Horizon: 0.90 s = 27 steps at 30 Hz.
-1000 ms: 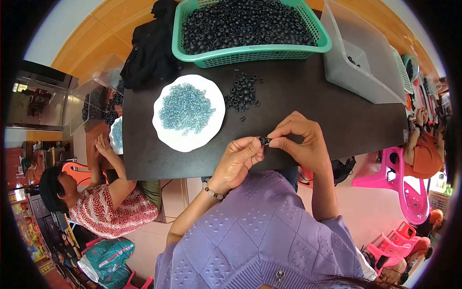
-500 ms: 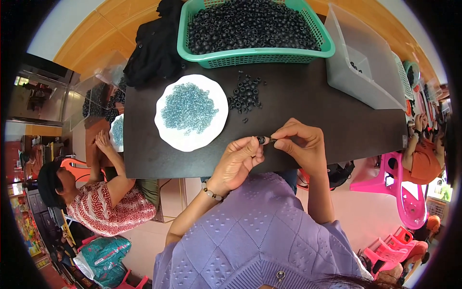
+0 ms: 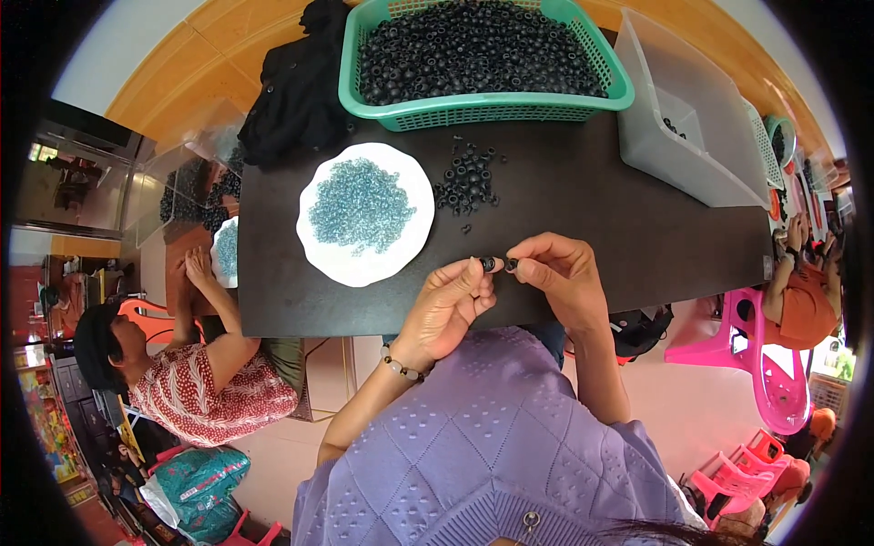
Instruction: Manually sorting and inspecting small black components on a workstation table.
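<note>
My left hand [image 3: 452,305] pinches a small black ring-shaped part [image 3: 489,264] between thumb and fingertips, over the near edge of the dark table. Just to its right, my right hand [image 3: 563,280] grips another small black ring-like piece [image 3: 512,265] between thumb and forefinger. A slight gap separates the two pieces. Beyond my hands lies a loose pile of black ring-shaped parts [image 3: 469,177] on the tabletop. Left of that pile, a white scalloped plate [image 3: 353,275] bears a heap of small clear bluish pieces [image 3: 360,207].
A green basket [image 3: 492,114] full of black parts stands at the back, beside a translucent bin [image 3: 674,146] with a few parts inside. Black cloth [image 3: 296,100] lies at the back left. Another person [image 3: 200,382] sits at the left; pink chairs [image 3: 774,364] stand at the right.
The two black pieces, nearly touching before, are now slightly apart. My right hand has shifted a little left and turned its piece so the ring opening shows.
</note>
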{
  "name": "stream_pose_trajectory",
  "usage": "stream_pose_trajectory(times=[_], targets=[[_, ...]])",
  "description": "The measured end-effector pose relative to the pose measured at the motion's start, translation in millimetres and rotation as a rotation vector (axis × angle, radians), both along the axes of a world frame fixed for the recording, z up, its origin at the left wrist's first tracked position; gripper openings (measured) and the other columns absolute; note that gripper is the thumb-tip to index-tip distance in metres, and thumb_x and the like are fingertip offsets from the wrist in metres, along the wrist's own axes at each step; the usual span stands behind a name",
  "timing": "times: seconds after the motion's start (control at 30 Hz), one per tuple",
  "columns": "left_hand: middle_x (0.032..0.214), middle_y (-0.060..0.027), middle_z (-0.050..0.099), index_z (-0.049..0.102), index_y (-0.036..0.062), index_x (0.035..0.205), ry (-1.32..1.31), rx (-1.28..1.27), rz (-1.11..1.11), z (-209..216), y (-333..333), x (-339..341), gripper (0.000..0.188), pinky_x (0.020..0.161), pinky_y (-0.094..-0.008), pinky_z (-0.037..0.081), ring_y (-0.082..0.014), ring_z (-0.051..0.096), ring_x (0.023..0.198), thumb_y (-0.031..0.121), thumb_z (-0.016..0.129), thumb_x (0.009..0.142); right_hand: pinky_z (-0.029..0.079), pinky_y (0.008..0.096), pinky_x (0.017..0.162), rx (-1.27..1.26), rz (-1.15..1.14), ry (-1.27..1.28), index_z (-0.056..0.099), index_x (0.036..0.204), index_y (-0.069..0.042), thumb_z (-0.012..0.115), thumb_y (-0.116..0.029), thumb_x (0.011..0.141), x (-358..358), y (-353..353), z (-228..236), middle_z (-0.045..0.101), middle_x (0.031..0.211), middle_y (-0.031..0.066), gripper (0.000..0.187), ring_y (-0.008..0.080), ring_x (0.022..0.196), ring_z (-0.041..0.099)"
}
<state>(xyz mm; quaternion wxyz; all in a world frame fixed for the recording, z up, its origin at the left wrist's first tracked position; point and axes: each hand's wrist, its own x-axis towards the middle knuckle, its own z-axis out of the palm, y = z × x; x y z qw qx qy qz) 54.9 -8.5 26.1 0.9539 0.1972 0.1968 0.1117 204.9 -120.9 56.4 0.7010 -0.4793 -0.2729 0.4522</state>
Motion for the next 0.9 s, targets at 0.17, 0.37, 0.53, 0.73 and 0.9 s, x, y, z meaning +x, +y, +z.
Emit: stream_pose_trajectory(times=[0.17,0.37,0.53,0.73,0.9], targets=[[0.08,0.0019,0.059,0.067,0.0021,0.104,-0.007,-0.004,0.006,-2,-1,0,0.026,0.073,-0.0241,0.046,-0.0077,0.052,0.073,0.024,0.063,0.091,0.049,0.0246,0.079,0.006,-0.006,-0.04,0.067,0.096,0.003,0.068,-0.003,0.084,-2,1,-2,0.068,0.089,0.0061,0.014,0.0106,0.084,0.063],[0.079,0.001,0.059,0.068,0.0061,0.096,0.003,-0.002,-0.001,2,-1,0,0.021,0.071,-0.0264,0.044,-0.0101,0.051,0.075,0.026,0.06,0.093,0.046,0.0235,0.077,-0.003,-0.076,-0.077,0.066,0.09,0.0,0.072,-0.008,0.082,-9,4,-1,0.066,0.083,0.0034,0.012,0.0091,0.079,0.06],[0.079,0.0005,0.059,0.067,0.0064,0.094,0.016,-0.001,0.003,2,-2,1,0.021,0.071,-0.0265,0.044,-0.0101,0.051,0.075,0.026,0.06,0.093,0.044,0.0235,0.075,-0.025,-0.153,-0.319,0.066,0.09,0.0,0.071,-0.006,0.083,-11,3,-7,0.062,0.087,0.0036,0.01,0.0091,0.082,0.056],[0.081,-0.0006,0.061,0.066,0.0047,0.093,-0.007,-0.002,0.014,-2,-1,1,0.02,0.071,-0.0254,0.046,-0.0098,0.053,0.074,0.024,0.061,0.092,0.042,0.0245,0.075,-0.048,-0.172,-0.601,0.067,0.089,-0.001,0.072,-0.003,0.079,-10,3,0,0.06,0.087,0.0034,0.011,0.0102,0.082,0.053],[0.079,-0.0012,0.061,0.065,0.0063,0.089,0.031,0.039,0.013,2,-1,1,0.019,0.072,-0.0274,0.046,-0.0103,0.053,0.073,0.024,0.06,0.093,0.042,0.0252,0.075,-0.074,-0.172,-0.626,0.068,0.088,-0.002,0.073,-0.003,0.077,-12,4,3,0.061,0.087,0.0035,0.011,0.0111,0.082,0.052]])
